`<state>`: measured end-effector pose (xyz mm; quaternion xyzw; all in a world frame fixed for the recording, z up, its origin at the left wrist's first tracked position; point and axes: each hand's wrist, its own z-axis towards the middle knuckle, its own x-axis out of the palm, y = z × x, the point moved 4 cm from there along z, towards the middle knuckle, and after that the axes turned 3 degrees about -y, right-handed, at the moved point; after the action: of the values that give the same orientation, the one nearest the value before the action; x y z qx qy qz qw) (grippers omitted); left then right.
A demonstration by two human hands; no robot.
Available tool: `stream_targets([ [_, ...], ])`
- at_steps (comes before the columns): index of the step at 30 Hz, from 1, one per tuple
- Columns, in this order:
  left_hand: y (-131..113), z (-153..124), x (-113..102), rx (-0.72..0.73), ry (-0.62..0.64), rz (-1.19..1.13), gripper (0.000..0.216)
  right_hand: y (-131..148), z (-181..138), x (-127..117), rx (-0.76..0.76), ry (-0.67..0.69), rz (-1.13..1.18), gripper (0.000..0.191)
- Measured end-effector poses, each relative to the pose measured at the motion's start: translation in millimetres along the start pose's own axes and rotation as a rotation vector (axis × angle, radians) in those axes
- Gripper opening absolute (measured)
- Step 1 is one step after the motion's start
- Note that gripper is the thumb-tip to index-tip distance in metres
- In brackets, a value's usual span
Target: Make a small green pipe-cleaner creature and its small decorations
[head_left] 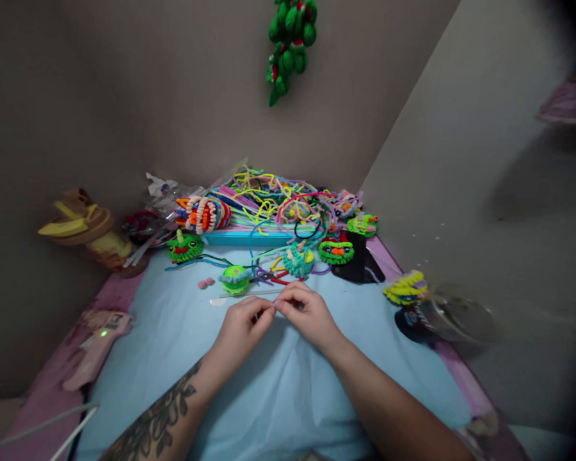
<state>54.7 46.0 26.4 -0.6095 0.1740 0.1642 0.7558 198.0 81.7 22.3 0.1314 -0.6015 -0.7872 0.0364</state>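
Observation:
My left hand (242, 328) and my right hand (313, 318) meet over the light blue cloth (273, 390), thumbs and forefingers pinched tip to tip. A tiny pinkish-purple bit seems to show between the fingertips, too small to make out. Just beyond them lies a thin whitish stick (230, 296). Behind it sit a fuzzy green ball with a blue rim (235, 280), two small pink balls (205, 283) and a teal fuzzy figure (298, 260). Loose red, yellow and purple pipe cleaners (279, 280) are scattered near the teal figure.
A blue tray (259, 239) heaped with pipe cleaners (273, 198) stands against the wall. A dark phone (362, 266) lies right of it. A pink glue gun (98, 346) with a lit green light rests at left; a clear cup (461, 317) lies at right.

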Motion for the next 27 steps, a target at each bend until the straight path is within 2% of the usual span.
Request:
stream_targets([
  [6, 0.4, 0.5, 0.1, -0.045, 0.006, -0.013, 0.018, -3.2, 1.4, -5.3, 0.050, -0.095, 0.057, 0.012],
  [12, 5.2, 0.0, 13.4, -0.210, 0.103, -0.229, 0.024, -21.1, -2.2, 11.8, 0.341, -0.086, 0.556, 0.023],
  [15, 3.7, 0.1, 18.3, -0.257, 0.115, -0.316, 0.024, -20.8, -4.2, 22.8, 0.416, -0.042, 0.770, 0.027],
  [20, -3.4, -0.5, 18.6, -0.232, 0.068, -0.352, 0.018, -11.6, -7.5, 30.2, 0.454, 0.041, 0.916, 0.031],
  [27, -9.0, -5.7, 19.6, -0.114, -0.008, -0.240, 0.016, -8.2, -14.3, 34.6, 0.460, 0.036, 0.958, 0.036],
])
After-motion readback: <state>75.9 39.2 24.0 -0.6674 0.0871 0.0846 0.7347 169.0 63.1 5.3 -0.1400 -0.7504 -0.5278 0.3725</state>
